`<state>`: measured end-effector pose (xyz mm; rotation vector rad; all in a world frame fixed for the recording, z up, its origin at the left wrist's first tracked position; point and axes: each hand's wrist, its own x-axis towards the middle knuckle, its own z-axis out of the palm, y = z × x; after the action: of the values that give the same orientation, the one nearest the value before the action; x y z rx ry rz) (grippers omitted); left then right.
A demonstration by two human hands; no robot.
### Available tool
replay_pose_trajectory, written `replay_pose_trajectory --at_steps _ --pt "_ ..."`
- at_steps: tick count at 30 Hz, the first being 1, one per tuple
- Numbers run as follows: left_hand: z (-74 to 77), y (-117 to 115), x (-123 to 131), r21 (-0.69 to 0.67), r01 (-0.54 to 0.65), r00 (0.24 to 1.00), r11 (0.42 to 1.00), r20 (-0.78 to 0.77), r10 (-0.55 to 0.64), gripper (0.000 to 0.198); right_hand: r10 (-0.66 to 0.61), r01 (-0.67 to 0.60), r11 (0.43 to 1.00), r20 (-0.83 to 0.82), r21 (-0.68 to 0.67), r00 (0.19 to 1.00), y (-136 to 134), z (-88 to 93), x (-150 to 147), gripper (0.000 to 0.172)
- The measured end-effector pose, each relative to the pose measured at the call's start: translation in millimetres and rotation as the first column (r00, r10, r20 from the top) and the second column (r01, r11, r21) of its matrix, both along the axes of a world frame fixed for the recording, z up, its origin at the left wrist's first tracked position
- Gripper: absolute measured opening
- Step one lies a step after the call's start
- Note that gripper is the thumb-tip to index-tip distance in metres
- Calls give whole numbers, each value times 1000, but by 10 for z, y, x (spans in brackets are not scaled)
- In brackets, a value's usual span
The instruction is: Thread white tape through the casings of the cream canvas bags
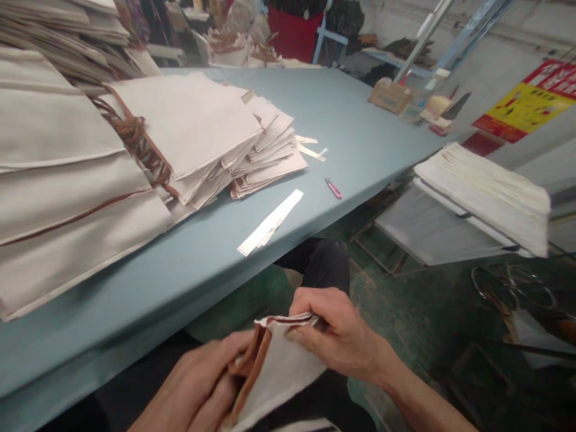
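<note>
Over my lap I hold a cream fabric bag (288, 363) with brown trim. My right hand (335, 330) pinches its upper corner between thumb and fingers, where the layered edges meet. On the other side my left hand (202, 378) is closed around the brown-trimmed edge; its fingertips are partly hidden by the folded fabric. The lower part of the bag runs out of the picture. On the table ahead lie several white strips (270, 222) and a pair of small pink-handled thread snips (333, 188).
The blue-covered table (360, 138) spans the view. Piled cream fabric pieces (189, 120) with brown ties (132, 135) fill its left side. At the far right corner stand a cardboard box (390, 96) and a plastic bottle (425, 96). A stack of white cloth (486, 189) rests on a stand to the right.
</note>
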<state>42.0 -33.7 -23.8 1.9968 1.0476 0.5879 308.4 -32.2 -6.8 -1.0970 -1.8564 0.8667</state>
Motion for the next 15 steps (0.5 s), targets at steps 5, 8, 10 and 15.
replay_pose_trajectory --at_steps 5,8,10,15 --pt "-111 269 52 487 -196 950 851 -120 288 25 -122 113 988 88 103 989 8 17 -76 32" --pt "-78 231 143 386 -182 968 904 -89 233 29 -180 170 981 109 94 978 14 -25 -147 31" --pt "-41 187 165 240 -196 973 951 -76 219 43 -200 185 976 139 114 970 29 -79 -203 32" --pt "93 202 116 -49 -264 962 963 -83 260 42 -174 161 982 159 95 972 65 -233 -308 30"
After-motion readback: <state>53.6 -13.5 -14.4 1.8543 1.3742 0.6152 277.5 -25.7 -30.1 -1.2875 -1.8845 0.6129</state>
